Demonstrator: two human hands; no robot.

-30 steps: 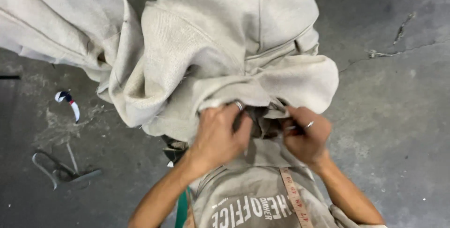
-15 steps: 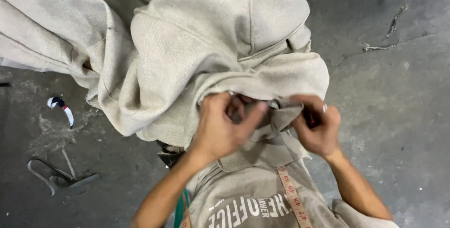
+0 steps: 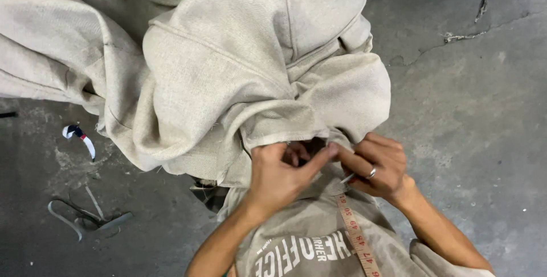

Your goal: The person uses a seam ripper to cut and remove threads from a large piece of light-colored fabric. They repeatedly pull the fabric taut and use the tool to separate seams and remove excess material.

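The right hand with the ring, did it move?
Cannot tell. The right hand sits at the beige cloth's hem as before; only the camera seems to shift against the floor crack.

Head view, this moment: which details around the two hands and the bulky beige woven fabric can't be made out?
- Left hand: fingertips tucked under the bulky beige woven fabric; what they pinch is hidden.
- Right hand: a thin pale sliver at the fingers, too small to identify.
- Fabric's full extent: cut off by the top and left edges.
- Tan measuring tape: lower end cut off by the bottom edge.
- Dark object under the fabric's lower edge: mostly covered, unidentifiable.
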